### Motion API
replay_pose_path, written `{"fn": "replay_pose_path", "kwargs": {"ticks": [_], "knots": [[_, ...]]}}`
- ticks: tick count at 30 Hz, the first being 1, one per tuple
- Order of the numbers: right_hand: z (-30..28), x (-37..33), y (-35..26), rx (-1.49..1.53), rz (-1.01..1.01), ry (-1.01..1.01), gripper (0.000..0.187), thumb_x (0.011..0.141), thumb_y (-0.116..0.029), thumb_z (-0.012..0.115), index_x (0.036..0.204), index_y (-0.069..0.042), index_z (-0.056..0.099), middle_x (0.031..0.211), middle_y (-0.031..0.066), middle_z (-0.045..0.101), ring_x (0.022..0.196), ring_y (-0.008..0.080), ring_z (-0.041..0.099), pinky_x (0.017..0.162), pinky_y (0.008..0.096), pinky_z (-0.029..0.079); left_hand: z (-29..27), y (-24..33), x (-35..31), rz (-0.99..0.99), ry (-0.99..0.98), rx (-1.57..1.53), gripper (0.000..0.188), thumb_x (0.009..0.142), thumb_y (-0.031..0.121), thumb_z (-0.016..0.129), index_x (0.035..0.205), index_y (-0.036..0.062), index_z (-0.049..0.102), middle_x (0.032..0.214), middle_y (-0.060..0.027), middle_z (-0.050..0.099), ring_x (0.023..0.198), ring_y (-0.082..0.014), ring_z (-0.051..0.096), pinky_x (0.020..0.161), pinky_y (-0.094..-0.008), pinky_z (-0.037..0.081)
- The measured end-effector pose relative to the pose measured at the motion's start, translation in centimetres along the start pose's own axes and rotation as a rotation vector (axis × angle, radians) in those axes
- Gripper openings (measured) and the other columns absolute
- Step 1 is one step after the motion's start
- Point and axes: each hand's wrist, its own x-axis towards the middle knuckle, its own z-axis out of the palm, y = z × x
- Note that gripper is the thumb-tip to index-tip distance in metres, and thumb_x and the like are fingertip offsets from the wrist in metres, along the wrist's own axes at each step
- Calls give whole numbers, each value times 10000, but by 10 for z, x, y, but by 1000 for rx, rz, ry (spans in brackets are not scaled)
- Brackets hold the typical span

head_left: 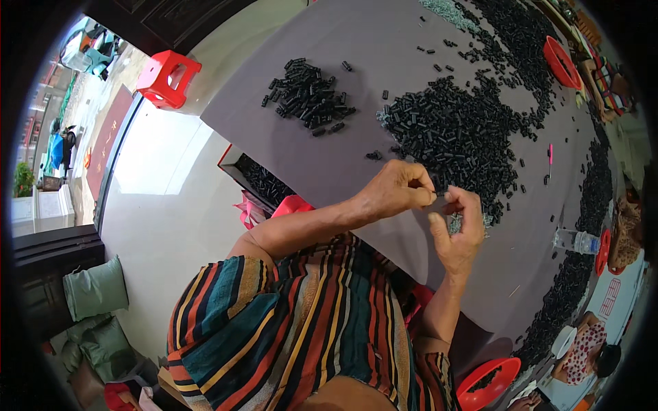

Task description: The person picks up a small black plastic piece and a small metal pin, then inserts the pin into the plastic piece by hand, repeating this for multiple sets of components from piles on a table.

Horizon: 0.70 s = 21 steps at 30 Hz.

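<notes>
Plainly, my left hand [399, 190] is pinched, thumb to forefinger, on a tiny piece [436, 194] too small for me to name. My right hand [459, 240] faces it just beside, fingers curled and thumb standing apart from the forefinger; I can't tell whether it has hold of anything. Both are over the table [531, 274], at the near edge of the big heap [452, 130] of black parts. Pale bits [487, 222] show by my right hand, and more [449, 14] lie at the table's far end. A smaller heap [308, 96] of black parts sits to the left, apart from the big one. Over to the right are a pink pen [550, 161], a clear bottle [574, 241] and a red tray [563, 61].
</notes>
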Motion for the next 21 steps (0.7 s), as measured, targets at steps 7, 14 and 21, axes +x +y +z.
{"fn": "replay_pose_path", "kwargs": {"ticks": [7,14,21], "knots": [[19,-7,9,-425,-203,6,361,707,-288,698,830,-5,511,725,113,495,616,264,521,513,341,420,2,3,-5,-170,-91,-71,148,747,94,597,802,-43,596,711,-41,593,685,-79,518,645,-233,403],[24,-10,12,-498,-193,55,313,752,-279,658,717,-29,473,623,87,466,514,260,502,445,339,391,2,0,-4,-126,-99,39,153,755,105,583,801,-39,600,704,-42,596,682,-75,512,643,-238,392],[25,-15,21,-368,-144,120,343,683,-229,699,609,-61,410,511,40,410,406,183,441,374,297,344,5,-3,-2,-160,-137,-136,185,808,148,551,775,-23,611,689,-33,585,679,-72,505,651,-238,398]]}}
